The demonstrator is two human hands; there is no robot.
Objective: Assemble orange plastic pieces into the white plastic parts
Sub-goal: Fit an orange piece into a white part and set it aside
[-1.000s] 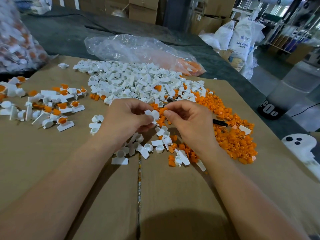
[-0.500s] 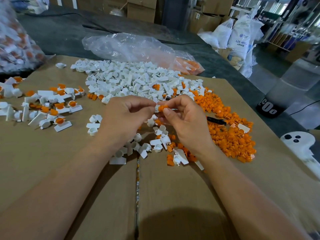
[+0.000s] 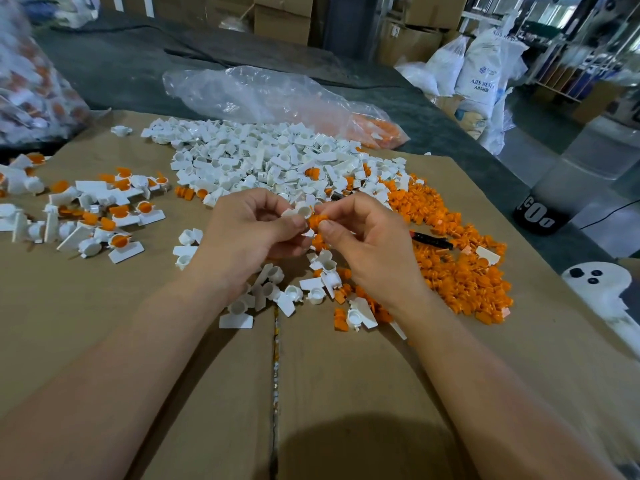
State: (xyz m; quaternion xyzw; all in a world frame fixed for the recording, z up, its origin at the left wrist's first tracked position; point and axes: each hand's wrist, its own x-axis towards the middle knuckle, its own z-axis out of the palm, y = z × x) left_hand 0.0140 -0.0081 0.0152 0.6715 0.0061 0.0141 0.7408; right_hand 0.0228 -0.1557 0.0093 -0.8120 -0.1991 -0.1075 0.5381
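- Since half a second ago, the white part (image 3: 303,210) has turned its open mouth into view, and the orange piece (image 3: 316,221) now touches its side.
- The white part is a smooth round cup; the orange piece is ribbed.
- The left hand (image 3: 249,233) pinches the white part and the right hand (image 3: 367,244) pinches the orange piece, above the cardboard surface (image 3: 104,323).

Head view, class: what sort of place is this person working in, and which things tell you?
Probably a factory or warehouse assembly bench. Loose heaps of identical white parts and orange pieces cover the cardboard worktop, stacked cartons stand behind, and white sacks printed ABS sit at the right.
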